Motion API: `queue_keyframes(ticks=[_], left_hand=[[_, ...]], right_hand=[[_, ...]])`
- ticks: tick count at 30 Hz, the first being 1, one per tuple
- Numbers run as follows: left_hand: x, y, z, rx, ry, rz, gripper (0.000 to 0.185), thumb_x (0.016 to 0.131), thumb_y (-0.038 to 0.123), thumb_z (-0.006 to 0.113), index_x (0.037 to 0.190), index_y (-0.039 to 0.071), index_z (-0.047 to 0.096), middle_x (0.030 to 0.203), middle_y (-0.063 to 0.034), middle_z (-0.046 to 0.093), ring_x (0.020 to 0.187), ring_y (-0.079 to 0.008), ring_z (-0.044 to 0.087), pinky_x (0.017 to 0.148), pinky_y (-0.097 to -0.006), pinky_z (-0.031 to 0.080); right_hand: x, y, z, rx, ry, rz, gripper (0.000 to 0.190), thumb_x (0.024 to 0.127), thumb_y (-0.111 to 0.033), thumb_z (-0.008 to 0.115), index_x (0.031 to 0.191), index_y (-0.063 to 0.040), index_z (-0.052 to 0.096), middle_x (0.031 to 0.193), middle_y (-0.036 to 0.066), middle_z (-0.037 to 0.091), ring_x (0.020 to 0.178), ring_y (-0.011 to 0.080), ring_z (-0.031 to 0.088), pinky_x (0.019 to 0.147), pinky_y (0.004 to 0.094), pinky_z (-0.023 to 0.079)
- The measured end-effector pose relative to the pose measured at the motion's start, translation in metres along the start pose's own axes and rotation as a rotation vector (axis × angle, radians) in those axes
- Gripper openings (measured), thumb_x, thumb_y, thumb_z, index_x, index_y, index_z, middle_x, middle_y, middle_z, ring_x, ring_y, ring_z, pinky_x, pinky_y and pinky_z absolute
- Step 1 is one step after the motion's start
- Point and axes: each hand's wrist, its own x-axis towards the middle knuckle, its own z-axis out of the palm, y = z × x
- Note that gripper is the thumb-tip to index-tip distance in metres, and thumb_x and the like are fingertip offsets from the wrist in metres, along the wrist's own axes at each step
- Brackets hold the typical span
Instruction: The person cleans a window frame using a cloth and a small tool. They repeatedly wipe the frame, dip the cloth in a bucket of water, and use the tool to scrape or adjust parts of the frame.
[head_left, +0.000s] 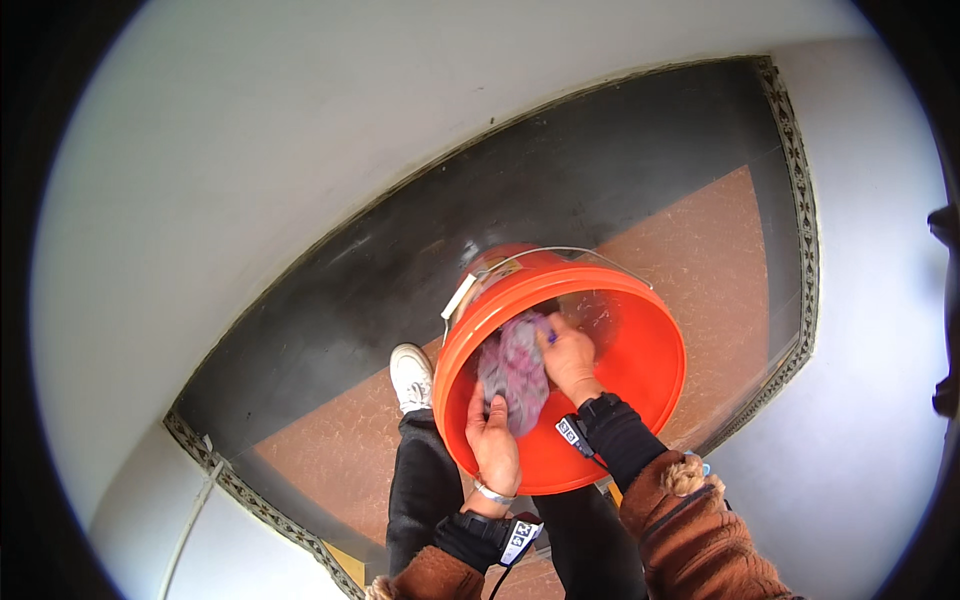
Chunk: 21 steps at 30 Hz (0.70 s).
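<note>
Both of my hands are inside the mouth of an orange plastic bucket (622, 375), gripping a wet-looking grey and purple cloth (517, 367). My left hand (495, 442) pinches the cloth's lower left part, thumb on top. At its upper right, my right hand (570, 356) is closed on the cloth, slightly blurred. The bucket is tilted with its opening towards me, and its wire handle with a white grip (458, 297) lies over the far outer side. Part of the bucket's inside is hidden behind the cloth and my hands.
A white shoe (411, 375) on my foot is left of the bucket. The floor has black tiles (360, 277) and reddish-brown tiles (705, 255). White walls (247, 135) with a patterned border (799, 180) enclose it. A pale pipe (187, 529) runs at lower left.
</note>
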Motion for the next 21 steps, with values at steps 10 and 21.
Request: queue_keyframes(ticks=[10,21], left_hand=[[0.014,0.012,-0.012,-0.221,-0.069,-0.658,0.063,0.090,0.052,0.060,0.136,0.010,0.049,0.133,-0.0046,0.055,0.119,-0.0228,0.053,0.091,-0.0374,0.046],[-0.025,0.008,-0.011,-0.272,-0.063,-0.212,0.045,0.079,-0.007,0.056,0.122,0.004,0.057,0.115,-0.0075,0.064,0.104,-0.0253,0.063,0.093,-0.0413,0.050]], right_hand=[[-0.096,-0.012,-0.111,0.889,-0.749,0.261,0.021,0.090,-0.024,0.069,0.098,-0.005,0.064,0.086,-0.005,0.058,0.080,0.0055,0.051,0.073,0.0234,0.043],[-0.162,-0.022,-0.129,1.314,-0.297,0.811,0.068,0.094,-0.038,0.063,0.144,-0.003,0.033,0.133,0.009,0.052,0.114,0.0222,0.056,0.082,0.0365,0.054]])
